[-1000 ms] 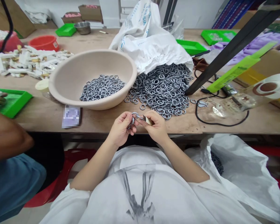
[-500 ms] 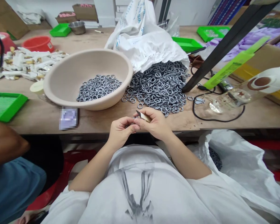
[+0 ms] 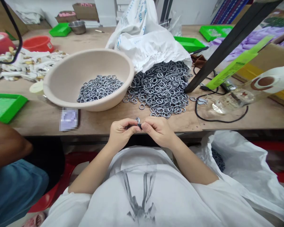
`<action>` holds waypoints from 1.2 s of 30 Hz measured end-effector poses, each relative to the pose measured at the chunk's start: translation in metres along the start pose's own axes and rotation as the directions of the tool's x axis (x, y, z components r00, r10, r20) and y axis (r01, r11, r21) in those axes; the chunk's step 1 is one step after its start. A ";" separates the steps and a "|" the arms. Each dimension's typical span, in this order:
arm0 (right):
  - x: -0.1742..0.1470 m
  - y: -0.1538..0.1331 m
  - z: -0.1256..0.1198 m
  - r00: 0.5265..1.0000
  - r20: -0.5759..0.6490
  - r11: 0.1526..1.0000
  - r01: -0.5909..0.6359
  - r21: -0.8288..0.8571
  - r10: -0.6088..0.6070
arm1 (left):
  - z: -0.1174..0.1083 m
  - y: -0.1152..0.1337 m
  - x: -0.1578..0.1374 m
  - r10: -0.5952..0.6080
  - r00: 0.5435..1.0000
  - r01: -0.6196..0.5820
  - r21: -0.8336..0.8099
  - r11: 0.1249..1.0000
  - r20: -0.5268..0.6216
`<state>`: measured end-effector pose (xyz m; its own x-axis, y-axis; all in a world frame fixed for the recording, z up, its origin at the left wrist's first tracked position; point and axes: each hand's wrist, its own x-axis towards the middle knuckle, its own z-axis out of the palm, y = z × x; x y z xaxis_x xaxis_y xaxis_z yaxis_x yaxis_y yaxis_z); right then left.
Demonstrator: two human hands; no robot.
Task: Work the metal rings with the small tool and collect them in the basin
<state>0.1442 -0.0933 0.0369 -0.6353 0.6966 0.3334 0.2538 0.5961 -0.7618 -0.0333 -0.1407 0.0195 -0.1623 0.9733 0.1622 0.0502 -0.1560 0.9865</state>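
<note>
Just off the table's front edge, my left hand is closed, pinching a grey ring between thumb and fingers. My right hand is closed around a small knife, whose handle is hidden in the fist. The dark blade shows at the lower part of the ring, between my two thumbs. Beyond my hands lies a heap of grey rings, spilling from a white sack. To its left, a large beige basin contains many more such rings.
At the right stand a slanted dark post, a clear bottle and a black cable. An open white bag hangs below the table's right side. A co-worker's arm is close on the left, near a green tray.
My right hand has turned the knife, so its blade now points down at the ring instead of up and its pale handle is covered. The ring has come into view.
</note>
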 end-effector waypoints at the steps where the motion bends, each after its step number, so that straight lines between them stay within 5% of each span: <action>1: 0.000 0.000 0.000 1.000 0.008 1.000 -0.003 0.004 0.003 | 0.000 0.000 0.000 0.000 1.000 0.000 0.005 1.000 0.004; 5: 0.003 0.006 0.002 0.999 0.034 0.998 -0.032 0.060 0.030 | -0.002 0.001 -0.001 -0.003 0.999 0.002 0.011 1.000 0.040; 11: 0.015 0.032 0.009 0.930 -0.239 0.952 -0.238 0.190 0.280 | -0.006 0.002 -0.005 0.102 0.957 -0.124 0.065 0.990 0.272; 15: 0.015 0.028 0.016 0.945 0.005 0.780 -0.272 0.563 0.326 | -0.008 -0.001 -0.004 0.113 0.950 -0.126 0.023 0.992 0.292; 18: 0.014 0.020 0.019 0.943 0.088 0.626 -0.281 0.727 0.321 | -0.008 -0.003 -0.004 0.025 0.949 -0.030 0.011 0.999 0.313; 25: 0.018 0.014 0.016 0.933 -0.007 0.619 -0.233 0.750 0.361 | -0.001 -0.005 0.003 -0.171 0.974 0.196 -0.172 0.965 0.149; 32: 0.019 0.014 0.022 0.921 -0.107 0.630 -0.169 0.758 0.375 | 0.005 -0.008 0.005 -0.240 0.925 0.312 -0.231 0.921 0.293; 36: 0.016 0.015 0.028 0.927 -0.062 0.589 -0.182 0.787 0.370 | 0.008 -0.005 0.003 -0.324 0.841 0.477 -0.311 0.822 0.433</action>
<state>0.1177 -0.0845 0.0147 -0.4501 0.8908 0.0617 -0.3089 -0.0905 -0.9468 -0.0263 -0.1359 0.0146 0.2736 0.9422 -0.1935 -0.3426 0.2834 0.8957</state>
